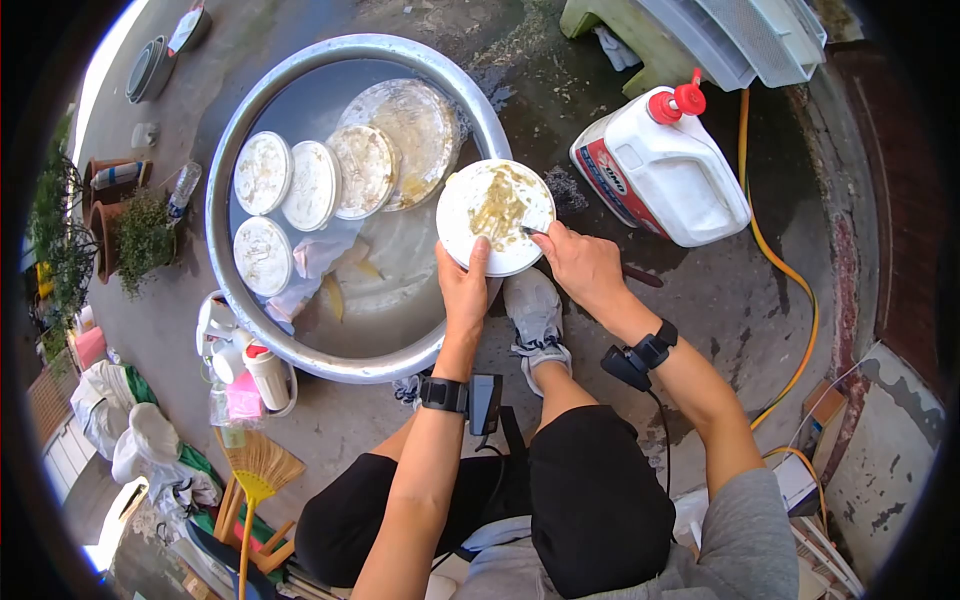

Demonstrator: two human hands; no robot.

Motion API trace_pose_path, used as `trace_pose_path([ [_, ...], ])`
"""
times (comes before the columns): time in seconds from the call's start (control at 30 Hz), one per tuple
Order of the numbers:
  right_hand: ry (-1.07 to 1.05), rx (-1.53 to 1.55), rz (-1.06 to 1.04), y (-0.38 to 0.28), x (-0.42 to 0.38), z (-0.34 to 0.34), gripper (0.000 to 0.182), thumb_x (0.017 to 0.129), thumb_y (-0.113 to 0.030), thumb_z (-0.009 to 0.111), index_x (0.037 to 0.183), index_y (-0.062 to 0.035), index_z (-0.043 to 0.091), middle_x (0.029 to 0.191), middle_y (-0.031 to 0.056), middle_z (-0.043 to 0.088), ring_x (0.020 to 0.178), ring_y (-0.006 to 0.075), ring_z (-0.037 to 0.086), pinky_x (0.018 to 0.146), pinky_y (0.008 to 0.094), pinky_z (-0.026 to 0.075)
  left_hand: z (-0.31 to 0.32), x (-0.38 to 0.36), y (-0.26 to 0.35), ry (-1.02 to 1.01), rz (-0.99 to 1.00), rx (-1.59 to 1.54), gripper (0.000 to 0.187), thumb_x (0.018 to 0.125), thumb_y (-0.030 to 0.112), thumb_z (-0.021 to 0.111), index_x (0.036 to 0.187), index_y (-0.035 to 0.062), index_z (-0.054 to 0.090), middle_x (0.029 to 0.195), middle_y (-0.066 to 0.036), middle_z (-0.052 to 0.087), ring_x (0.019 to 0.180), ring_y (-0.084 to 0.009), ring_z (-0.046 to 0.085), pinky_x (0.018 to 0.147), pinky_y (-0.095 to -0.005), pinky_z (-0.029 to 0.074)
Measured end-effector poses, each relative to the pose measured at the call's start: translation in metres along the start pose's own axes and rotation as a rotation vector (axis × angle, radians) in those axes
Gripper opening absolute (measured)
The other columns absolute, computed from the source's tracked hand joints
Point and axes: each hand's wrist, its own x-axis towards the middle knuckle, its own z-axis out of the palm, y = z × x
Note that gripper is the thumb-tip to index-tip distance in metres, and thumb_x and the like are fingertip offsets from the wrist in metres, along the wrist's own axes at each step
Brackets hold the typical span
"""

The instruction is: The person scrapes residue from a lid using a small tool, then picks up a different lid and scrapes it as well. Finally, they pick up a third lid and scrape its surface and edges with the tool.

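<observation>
My left hand (465, 285) grips a round white lid (462, 215) by its lower left edge, thumb on top. Yellow-brown residue (498, 205) is smeared over the lid's middle. My right hand (582, 262) is closed around a thin dark tool (530, 231), whose tip touches the lid's right side; the fingers hide most of it. The lid is above the right rim of a large metal basin (222, 190) of cloudy water. Several stained lids lie in the basin, among them a large round one (425, 125) and a smaller one (262, 258).
A white jug (690, 190) with a red pump cap stands at the right. Beyond it runs an orange hose (790, 270). A green stool (640, 40) holds grey crates. A yellow broom (255, 465), mugs and bottles are at the lower left, with potted plants (145, 240) farther back.
</observation>
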Motion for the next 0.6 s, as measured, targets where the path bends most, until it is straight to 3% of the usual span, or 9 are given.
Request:
trace_pose_path([
  [0.1, 0.019, -0.039, 0.039, 0.005, 0.011, -0.007, 0.031, 0.097, -0.034, 0.051, 0.08, -0.0073, 0.052, 0.062, 0.0119, 0.062, 0.051, 0.0312, 0.061, 0.044, 0.0418, 0.045, 0.001, 0.0, 0.002, -0.005, 0.025, 0.016, 0.036, 0.093, 0.018, 0.063, 0.119, -0.0018, 0.046, 0.113, -0.011, 0.057, 0.101, -0.0154, 0.055, 0.089, -0.0299, 0.045],
  [0.13, 0.058, -0.085, 0.048, 0.007, 0.016, -0.007, 0.032, 0.097, -0.034, 0.052, 0.078, -0.0076, 0.052, 0.058, 0.0108, 0.061, 0.05, 0.0282, 0.062, 0.043, 0.0383, 0.047, 0.0, -0.001, 0.003, -0.003, 0.025, 0.017, 0.036, 0.093, 0.018, 0.063, 0.119, -0.0018, 0.046, 0.113, -0.011, 0.057, 0.101, -0.0154, 0.055, 0.089, -0.0299, 0.045],
  [0.3, 0.039, -0.066, 0.078, -0.002, 0.01, 0.002, 0.031, 0.097, -0.033, 0.051, 0.079, -0.0073, 0.051, 0.062, 0.0117, 0.062, 0.051, 0.0299, 0.062, 0.043, 0.04, 0.046, 0.001, 0.0, -0.001, 0.017, 0.018, 0.042, 0.037, 0.093, 0.019, 0.064, 0.119, -0.0022, 0.046, 0.112, -0.012, 0.058, 0.101, -0.0159, 0.054, 0.089, -0.0302, 0.044],
  [0.5, 0.033, -0.078, -0.061, 0.0, 0.003, 0.002, 0.028, 0.095, -0.032, 0.054, 0.081, -0.0072, 0.053, 0.062, 0.0107, 0.063, 0.054, 0.0278, 0.063, 0.045, 0.0384, 0.048, -0.001, 0.0, 0.001, 0.005, 0.021, 0.075, 0.038, 0.093, 0.019, 0.063, 0.119, -0.0025, 0.046, 0.112, -0.012, 0.058, 0.101, -0.0163, 0.054, 0.089, -0.0301, 0.044],
  [0.6, 0.071, -0.138, 0.048, 0.006, 0.02, -0.001, 0.031, 0.095, -0.036, 0.054, 0.08, -0.0087, 0.053, 0.059, 0.0092, 0.062, 0.05, 0.0253, 0.063, 0.043, 0.0364, 0.048, -0.003, 0.0, -0.003, 0.003, 0.082, 0.121, 0.038, 0.093, 0.018, 0.063, 0.119, -0.0027, 0.046, 0.112, -0.013, 0.058, 0.101, -0.0165, 0.055, 0.089, -0.0303, 0.044],
])
